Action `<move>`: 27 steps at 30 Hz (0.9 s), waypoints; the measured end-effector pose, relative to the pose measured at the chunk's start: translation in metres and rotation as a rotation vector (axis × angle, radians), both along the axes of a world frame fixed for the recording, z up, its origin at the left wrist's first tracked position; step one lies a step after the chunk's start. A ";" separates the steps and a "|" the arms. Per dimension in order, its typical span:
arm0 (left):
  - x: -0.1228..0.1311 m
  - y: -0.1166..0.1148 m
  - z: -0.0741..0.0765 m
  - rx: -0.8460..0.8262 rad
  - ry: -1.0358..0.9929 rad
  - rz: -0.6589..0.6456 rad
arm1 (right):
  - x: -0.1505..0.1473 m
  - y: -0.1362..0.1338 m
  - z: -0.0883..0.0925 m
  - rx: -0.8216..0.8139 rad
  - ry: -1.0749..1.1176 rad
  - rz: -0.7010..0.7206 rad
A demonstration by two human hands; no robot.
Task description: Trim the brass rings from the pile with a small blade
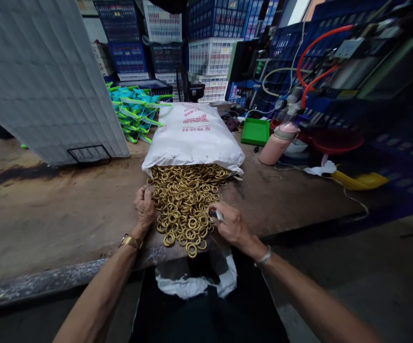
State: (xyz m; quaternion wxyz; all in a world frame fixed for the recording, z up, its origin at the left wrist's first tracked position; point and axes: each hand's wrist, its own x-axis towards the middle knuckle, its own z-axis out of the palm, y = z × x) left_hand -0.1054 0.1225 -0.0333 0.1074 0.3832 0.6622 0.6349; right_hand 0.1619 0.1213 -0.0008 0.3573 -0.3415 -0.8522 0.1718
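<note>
Many gold-coloured rings point(188, 200) spill from the open mouth of a white sack point(195, 138) with red print, reaching the table's front edge. At the left side of the heap, my left hand point(144, 206) rests with its fingers curled together; what they hold, if anything, is hidden. My right hand point(232, 224) is at the right side of the heap, its fingers wrapped round a small object with a pale and a dark part, too unclear to name. Below the table edge, an open bag with a white rim point(192, 287) hangs in front of my body.
A tall grey padded panel point(49, 81) stands at the left on the brown table point(85, 209). Behind it lie green and blue pieces point(135, 112). To the right are a green tray point(255, 131), a pink bottle point(278, 144), a red bowl point(338, 140) and a yellow scoop point(361, 181). Stacked crates point(209, 57) fill the back.
</note>
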 end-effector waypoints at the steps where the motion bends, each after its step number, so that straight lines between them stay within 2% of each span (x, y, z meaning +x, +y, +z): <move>1: 0.000 -0.007 0.002 0.006 -0.024 0.030 | 0.004 -0.018 -0.007 -0.021 0.025 0.020; 4: 0.008 -0.043 0.009 0.024 -0.059 0.096 | 0.006 -0.065 -0.027 -0.060 0.045 0.053; 7: 0.031 -0.091 0.014 0.008 -0.052 0.097 | -0.003 -0.091 -0.040 -0.091 -0.025 0.054; 10: 0.060 -0.135 0.010 -0.094 0.079 -0.088 | -0.016 -0.098 -0.041 -0.087 -0.185 0.096; 13: 0.082 -0.158 -0.003 -0.066 0.306 -0.228 | -0.026 -0.097 -0.033 -0.140 -0.351 0.079; 16: 0.092 -0.158 -0.015 -0.013 0.509 -0.318 | -0.031 -0.093 -0.024 -0.210 -0.424 0.038; 20: 0.095 -0.138 -0.018 -0.098 0.674 -0.338 | -0.036 -0.080 -0.019 -0.243 -0.423 -0.053; 23: 0.095 -0.122 -0.014 -0.140 0.688 -0.339 | -0.039 -0.065 -0.020 -0.236 -0.329 -0.091; 27: 0.095 -0.111 -0.009 -0.082 0.631 -0.343 | -0.042 -0.043 -0.025 -0.303 -0.073 -0.158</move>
